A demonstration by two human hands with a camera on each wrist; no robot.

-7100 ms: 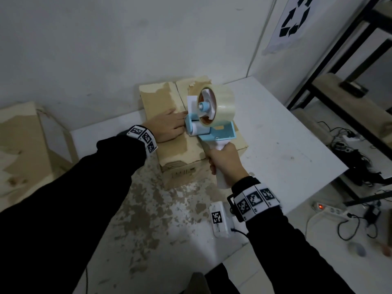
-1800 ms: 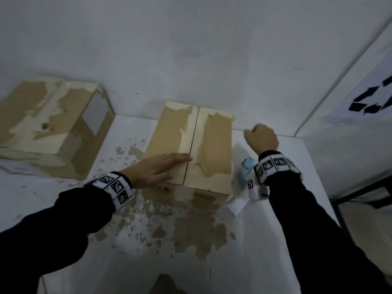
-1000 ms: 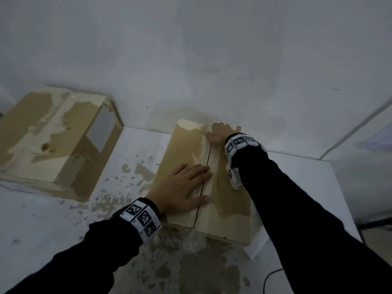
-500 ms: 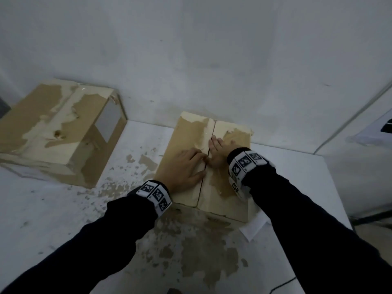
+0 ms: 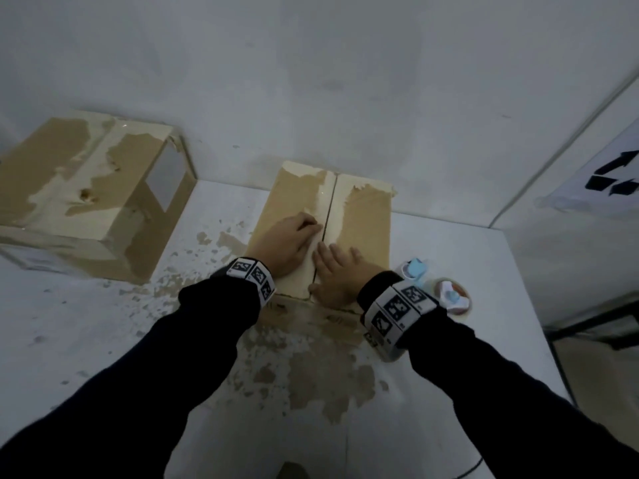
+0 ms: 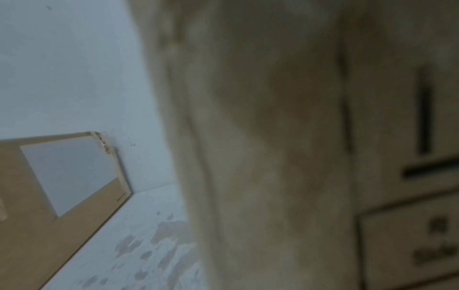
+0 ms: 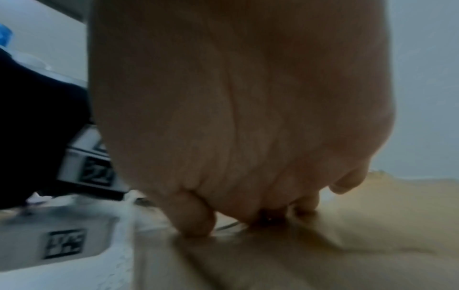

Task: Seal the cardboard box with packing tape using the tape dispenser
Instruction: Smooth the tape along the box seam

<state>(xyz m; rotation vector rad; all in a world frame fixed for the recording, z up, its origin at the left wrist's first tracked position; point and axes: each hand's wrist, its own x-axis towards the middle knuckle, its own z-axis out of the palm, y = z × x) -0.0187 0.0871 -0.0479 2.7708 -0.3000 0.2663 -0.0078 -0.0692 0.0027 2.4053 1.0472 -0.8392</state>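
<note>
Nearest, the right hand (image 5: 337, 271) lies flat with fingers spread on the near end of the cardboard box (image 5: 363, 223), and the left hand (image 5: 288, 242) presses open-palmed just beyond it beside the centre seam, neither gripping anything. The box on the worktop (image 5: 484, 271) looks light and stiff, likely to slide unless held down. The tape dispenser (image 5: 446, 293) lies just right of it, best taken by its handle.

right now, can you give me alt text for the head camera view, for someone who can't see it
Both hands press flat on the closed flaps of a cardboard box on a white table, the left hand and right hand on either side of its centre seam. A tape dispenser lies to the right, a second cardboard box to the left.
</note>
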